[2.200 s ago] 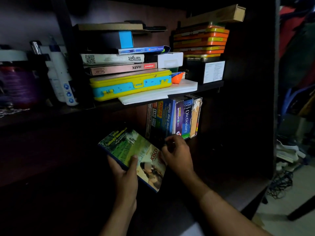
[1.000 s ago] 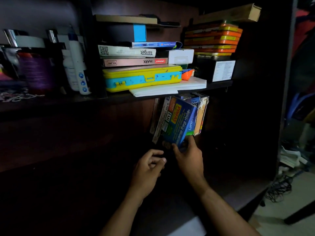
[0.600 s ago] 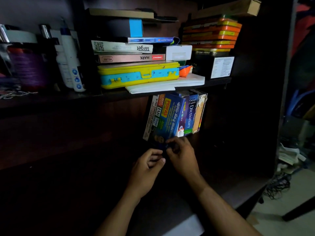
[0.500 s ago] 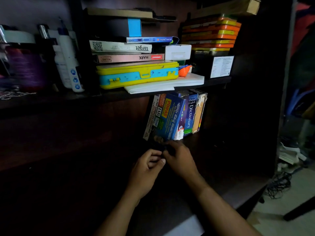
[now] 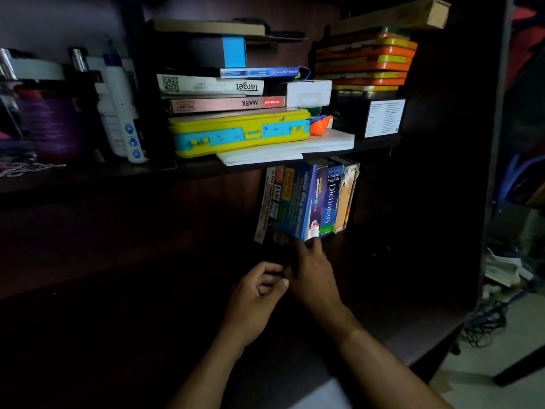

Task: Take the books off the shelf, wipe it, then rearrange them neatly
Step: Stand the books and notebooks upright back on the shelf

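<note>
A short row of books stands upright on the dark lower shelf [image 5: 413, 317], under the upper board. A blue book [image 5: 295, 202] stands toward its left end, leaning slightly, with a white-spined book [image 5: 265, 202] to its left and the Oxford English Dictionary [image 5: 331, 199] to its right. My right hand [image 5: 312, 273] reaches forward, and its straight fingertips touch the bottom edge of the blue book. My left hand [image 5: 253, 296] rests just left of it, fingers loosely curled, holding nothing.
The upper shelf carries a yellow and blue case [image 5: 239, 132], flat books stacked on it, an orange and yellow stack [image 5: 365, 60], a black box [image 5: 380, 116] and white bottles [image 5: 121, 113]. Cables [image 5: 483, 323] lie on the floor at right.
The blue book, tilted and lifted a second ago, now stands in the row. My right hand has slid from gripping it to touching its base. My left hand has stayed put.
</note>
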